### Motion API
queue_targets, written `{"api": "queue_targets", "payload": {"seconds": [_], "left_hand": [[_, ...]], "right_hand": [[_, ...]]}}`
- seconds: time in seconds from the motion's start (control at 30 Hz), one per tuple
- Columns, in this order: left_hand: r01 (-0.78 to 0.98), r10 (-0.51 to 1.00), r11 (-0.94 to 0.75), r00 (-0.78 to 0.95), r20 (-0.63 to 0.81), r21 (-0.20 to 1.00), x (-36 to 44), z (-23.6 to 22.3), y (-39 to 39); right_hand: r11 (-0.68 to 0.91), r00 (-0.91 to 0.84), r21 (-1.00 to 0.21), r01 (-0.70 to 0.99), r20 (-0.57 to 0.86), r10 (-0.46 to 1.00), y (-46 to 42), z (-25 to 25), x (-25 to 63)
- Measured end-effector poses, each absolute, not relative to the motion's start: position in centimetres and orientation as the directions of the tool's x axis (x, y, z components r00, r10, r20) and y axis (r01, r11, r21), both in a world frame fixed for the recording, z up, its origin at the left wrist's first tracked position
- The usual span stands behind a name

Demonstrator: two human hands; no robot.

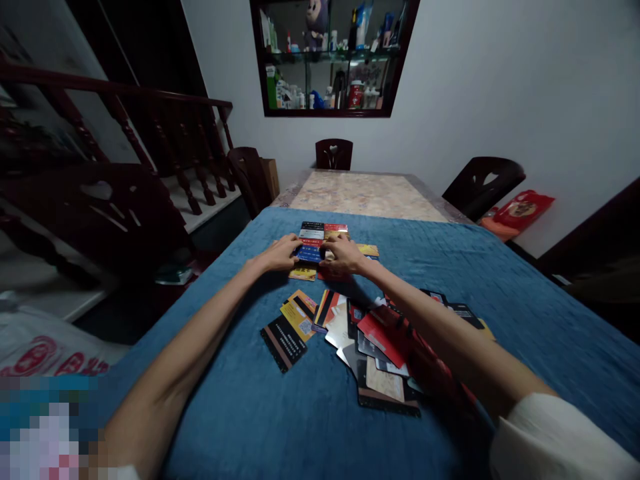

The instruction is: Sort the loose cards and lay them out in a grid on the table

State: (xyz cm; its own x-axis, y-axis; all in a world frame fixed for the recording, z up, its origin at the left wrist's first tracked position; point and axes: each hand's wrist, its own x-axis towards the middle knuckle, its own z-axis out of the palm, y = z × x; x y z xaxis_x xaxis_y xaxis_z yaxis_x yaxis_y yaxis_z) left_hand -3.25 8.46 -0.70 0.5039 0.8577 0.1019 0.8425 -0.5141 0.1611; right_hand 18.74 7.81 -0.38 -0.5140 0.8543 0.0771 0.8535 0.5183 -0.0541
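Observation:
On the blue cloth (240, 400) lies a neat block of cards (320, 233) laid side by side, farther out from me. My left hand (283, 253) and my right hand (343, 253) both rest on this block, fingertips pressed on a blue card (310, 253) in the middle. Their fingers are curled down onto the cards. A loose heap of cards (373, 347) in red, yellow, black and white lies nearer to me, partly under my right forearm.
The cloth covers the near part of a long table (367, 193) with a marble-like top. Dark wooden chairs (483, 183) stand round it. A stair railing (150, 127) runs on the left. A wall niche (330, 53) holds bottles. A red bag (520, 210) lies at right.

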Motion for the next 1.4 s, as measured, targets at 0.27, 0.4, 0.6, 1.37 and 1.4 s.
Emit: {"api": "queue_targets", "payload": {"seconds": [0.27, 0.4, 0.6, 1.37, 1.4], "left_hand": [[0.835, 0.852, -0.523, 0.517, 0.082, 0.17, -4.3, -1.8, 10.6], [0.834, 0.853, -0.52, 0.518, 0.064, 0.181, -4.5, -2.4, 11.1], [0.827, 0.849, -0.527, 0.523, 0.077, 0.196, -4.7, -3.0, 11.5], [0.858, 0.881, -0.47, 0.469, 0.059, 0.205, -4.6, -3.2, 11.1], [0.859, 0.883, -0.467, 0.466, 0.06, 0.208, -4.6, -3.3, 11.2]], "right_hand": [[0.518, -0.516, -0.037, 0.855, 0.057, 0.855, 9.8, -0.8, 17.6], [0.518, -0.516, -0.031, 0.855, 0.05, 0.855, 10.3, -1.2, 17.4], [0.518, -0.517, -0.024, 0.855, 0.039, 0.855, 10.3, -1.5, 17.4], [0.518, -0.517, -0.014, 0.855, 0.043, 0.855, 10.2, -1.8, 17.0], [0.52, -0.52, -0.013, 0.854, 0.043, 0.853, 10.2, -1.8, 17.0]]}}
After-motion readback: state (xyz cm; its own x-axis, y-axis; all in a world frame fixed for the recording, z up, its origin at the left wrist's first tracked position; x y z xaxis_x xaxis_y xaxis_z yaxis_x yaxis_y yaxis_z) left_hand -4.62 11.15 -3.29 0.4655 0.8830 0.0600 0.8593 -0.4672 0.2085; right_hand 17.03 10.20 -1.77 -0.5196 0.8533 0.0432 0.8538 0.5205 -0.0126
